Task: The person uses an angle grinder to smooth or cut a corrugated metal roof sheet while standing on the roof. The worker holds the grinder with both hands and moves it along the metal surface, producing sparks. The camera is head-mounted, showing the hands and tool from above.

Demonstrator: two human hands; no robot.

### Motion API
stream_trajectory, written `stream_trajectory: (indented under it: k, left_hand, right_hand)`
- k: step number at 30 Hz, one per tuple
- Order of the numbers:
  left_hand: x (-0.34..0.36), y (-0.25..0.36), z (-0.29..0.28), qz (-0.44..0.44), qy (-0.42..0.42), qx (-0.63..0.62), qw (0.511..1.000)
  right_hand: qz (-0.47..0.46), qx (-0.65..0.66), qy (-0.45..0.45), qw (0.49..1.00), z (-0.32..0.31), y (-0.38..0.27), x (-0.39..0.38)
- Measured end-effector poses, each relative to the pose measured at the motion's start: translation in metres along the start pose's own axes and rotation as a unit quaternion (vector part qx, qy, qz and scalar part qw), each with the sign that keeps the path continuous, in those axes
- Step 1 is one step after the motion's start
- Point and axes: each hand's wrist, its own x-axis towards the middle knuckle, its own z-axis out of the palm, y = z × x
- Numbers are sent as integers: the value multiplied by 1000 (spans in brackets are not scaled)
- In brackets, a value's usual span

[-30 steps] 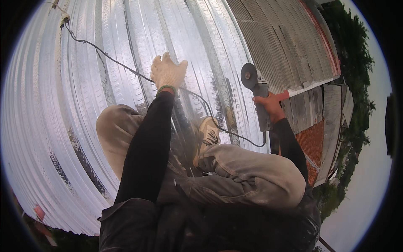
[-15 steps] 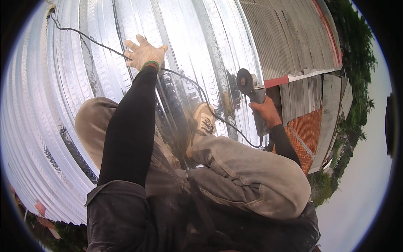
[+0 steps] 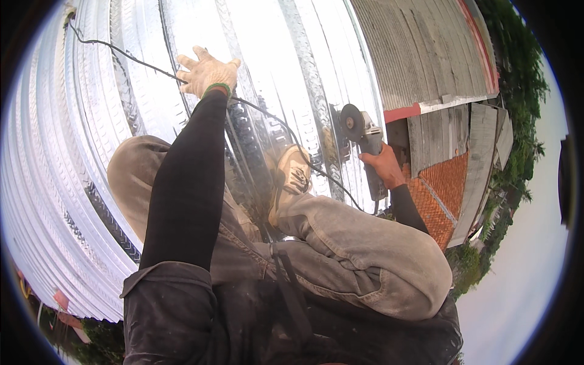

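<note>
My left hand (image 3: 210, 74), in a pale work glove, rests with spread fingers on the shiny ribbed metal roofing (image 3: 267, 55). Beneath that hand passes a dark power cord (image 3: 277, 117), which runs across the metal and reaches the tail of an angle grinder (image 3: 369, 143). Bare-skinned, my right hand (image 3: 385, 166) wraps round the grinder's body near the right edge of the metal. The grinder's cutting disc (image 3: 350, 122) points up and left, raised off the sheet as far as I can tell. Whether the disc spins I cannot tell.
My tan shoe (image 3: 294, 173) stands on the metal between my bent knees. To the right lie an older grey corrugated roof (image 3: 420, 48) with a red-and-white edge (image 3: 404, 114), and orange roof tiles (image 3: 447, 188). Trees (image 3: 517, 79) rise beyond. At the upper left the cord meets a small opening (image 3: 70, 13).
The grinder in my right hand has shifted slightly left and its disc has turned a little. My left hand has slid slightly up and left, its fingers still spread.
</note>
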Motion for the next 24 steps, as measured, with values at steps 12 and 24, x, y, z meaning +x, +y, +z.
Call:
stream_trajectory:
  k: [12, 24]
  left_hand:
    - [1, 1, 2, 3, 13, 0, 1000]
    - [1, 1, 4, -3, 28, 3, 1000]
  right_hand:
    - [-3, -15, -11, 1000, 0, -3, 6]
    - [-7, -2, -2, 1000, 5, -6, 6]
